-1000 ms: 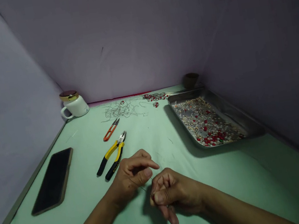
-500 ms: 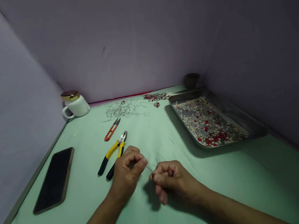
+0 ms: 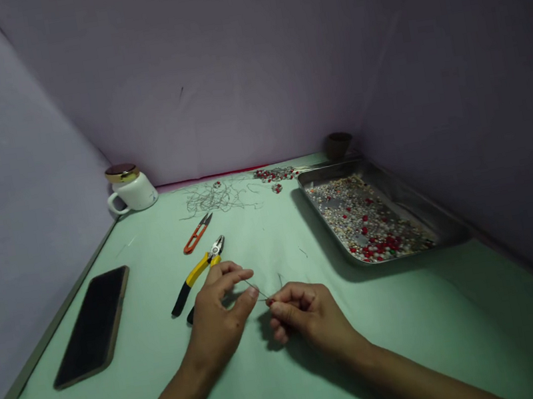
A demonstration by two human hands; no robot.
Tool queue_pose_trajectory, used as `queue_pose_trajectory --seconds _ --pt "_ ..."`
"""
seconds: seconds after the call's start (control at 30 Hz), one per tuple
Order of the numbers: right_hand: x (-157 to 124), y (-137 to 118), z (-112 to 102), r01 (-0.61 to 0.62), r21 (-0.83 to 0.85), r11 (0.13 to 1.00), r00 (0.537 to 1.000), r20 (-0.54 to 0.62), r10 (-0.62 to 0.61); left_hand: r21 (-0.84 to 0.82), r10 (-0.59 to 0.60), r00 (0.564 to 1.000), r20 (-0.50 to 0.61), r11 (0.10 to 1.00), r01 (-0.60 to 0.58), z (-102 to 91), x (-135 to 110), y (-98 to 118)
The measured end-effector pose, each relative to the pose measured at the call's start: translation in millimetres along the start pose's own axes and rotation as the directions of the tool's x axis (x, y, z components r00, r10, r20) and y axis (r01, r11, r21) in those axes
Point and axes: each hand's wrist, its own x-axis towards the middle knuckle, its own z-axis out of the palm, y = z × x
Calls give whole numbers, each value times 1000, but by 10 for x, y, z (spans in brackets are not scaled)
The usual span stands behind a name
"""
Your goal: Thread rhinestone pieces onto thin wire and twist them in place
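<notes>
My right hand [image 3: 309, 314] pinches a small red bead [image 3: 269, 302] between thumb and forefinger, its other fingers curled below. Thin wire [image 3: 260, 293] runs from the bead toward my left hand [image 3: 221, 311], and another thin end [image 3: 280, 280] sticks up behind the right fingers. The left thumb and forefinger stand apart, with the wire passing close to the thumb tip. Just behind the left hand lie yellow-and-black pliers [image 3: 201, 266], one handle partly hidden by it. Orange thread snips [image 3: 197, 235] rest farther back.
A metal tray [image 3: 340, 248] of mixed beads stands at right. Tangled wire [image 3: 215, 197] and red-and-clear beadwork [image 3: 275, 174] lie at the back. A lidded white mug [image 3: 137, 193] is back left, a phone [image 3: 93, 328] at left, a dark small bowl [image 3: 339, 144] back right.
My left thumb and forefinger have parted from their pinch, showing more wire between the hands. The right hand keeps its pinch on the bead. The view has shifted slightly.
</notes>
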Motion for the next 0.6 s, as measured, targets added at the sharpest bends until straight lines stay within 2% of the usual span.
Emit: queue_pose_trajectory --seconds 0.1,0.23,0.33,0.43,0.6 --pt "3 6 -11 -8 -12 1000 1000 20 9 18 70 993 97 997 -72 6 -10 -6" --pt "-4 13 -18 16 -37 999 999 37 -15 -37 66 971 229 998 -59 9 -22 -12" --pt "-9 13 -7 21 -72 997 1000 25 -20 -39 94 971 219 995 -88 17 -14 -13" --pt "-13 7 7 24 -100 995 1000 12 -23 0 170 966 193 985 -174 34 -6 -24" --pt "-16 12 10 -12 -52 999 1000 20 13 102 341 918 200 925 -366 33 -16 -75"
